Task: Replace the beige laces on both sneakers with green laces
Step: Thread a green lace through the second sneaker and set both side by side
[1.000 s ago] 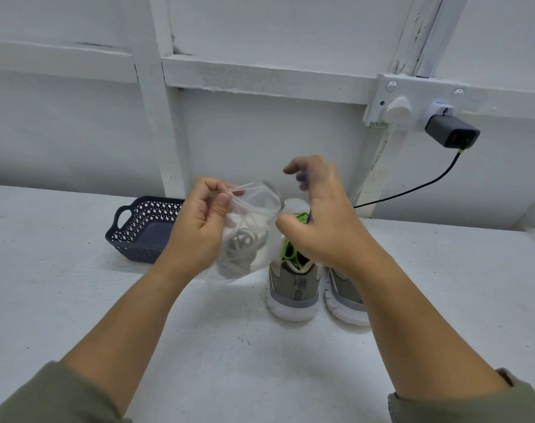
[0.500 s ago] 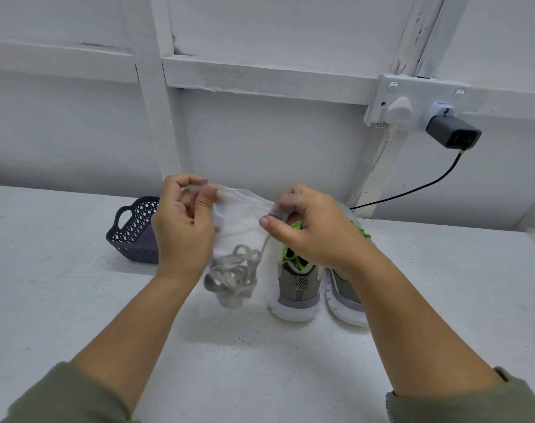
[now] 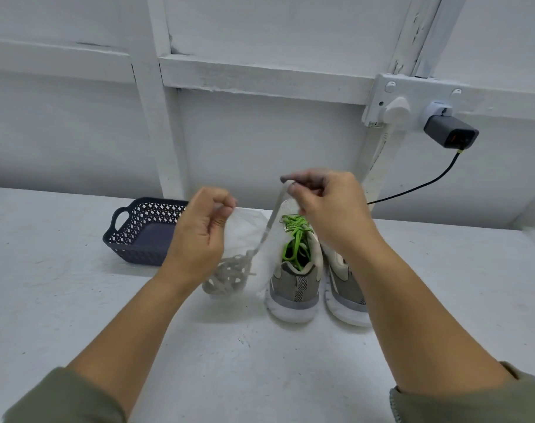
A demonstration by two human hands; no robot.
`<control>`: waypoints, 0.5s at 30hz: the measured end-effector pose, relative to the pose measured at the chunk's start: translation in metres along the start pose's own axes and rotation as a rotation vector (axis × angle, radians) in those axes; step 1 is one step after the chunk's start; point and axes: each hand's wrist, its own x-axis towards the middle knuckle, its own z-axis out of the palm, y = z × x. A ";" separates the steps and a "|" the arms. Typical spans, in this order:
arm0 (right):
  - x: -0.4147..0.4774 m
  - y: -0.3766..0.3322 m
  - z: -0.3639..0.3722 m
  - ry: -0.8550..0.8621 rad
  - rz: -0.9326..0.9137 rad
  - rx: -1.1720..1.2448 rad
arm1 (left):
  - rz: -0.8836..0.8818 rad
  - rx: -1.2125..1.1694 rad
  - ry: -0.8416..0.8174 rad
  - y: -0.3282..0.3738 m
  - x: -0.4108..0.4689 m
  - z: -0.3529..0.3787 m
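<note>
Pinching clear bag [image 3: 245,233] top edge, left hand [image 3: 199,239] at frame centre. Right hand [image 3: 327,206] pinches beige lace [image 3: 272,221] end, rest bundled in bag bottom. Sneakers [image 3: 293,285] just behind on surface [image 3: 77,300], heels toward camera; left one shows green laces [image 3: 295,236]. Dark basket [image 3: 144,233] farther left, near wall.

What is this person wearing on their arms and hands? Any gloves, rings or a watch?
Both hands are bare: the left hand and right hand show no gloves, rings or watch. The forearms are uncovered too. Olive-green sleeves are pushed up towards the elbows, the left sleeve and the right sleeve, the right one showing a ribbed cuff.
</note>
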 end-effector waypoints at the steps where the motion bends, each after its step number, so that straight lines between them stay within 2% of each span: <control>1: -0.002 -0.006 0.005 -0.001 0.071 0.209 | 0.039 0.025 -0.028 0.000 -0.001 0.003; 3: -0.007 -0.014 0.017 -0.052 0.202 0.518 | 0.092 0.049 -0.054 0.003 -0.001 0.008; 4: -0.009 -0.013 0.022 -0.076 0.221 0.537 | 0.096 0.045 -0.054 0.004 0.000 0.009; 5: -0.011 -0.012 0.026 -0.100 0.199 0.449 | 0.088 0.036 -0.046 0.004 0.000 0.010; 7: -0.015 -0.004 0.029 -0.157 0.059 0.119 | 0.046 0.020 -0.024 0.004 0.000 0.013; 10: -0.021 -0.005 0.023 -0.340 -0.083 -0.195 | -0.025 -0.014 0.035 0.007 0.000 0.016; 15: -0.031 -0.017 0.020 -0.737 -0.051 -0.512 | -0.029 -0.026 0.158 0.007 -0.005 0.023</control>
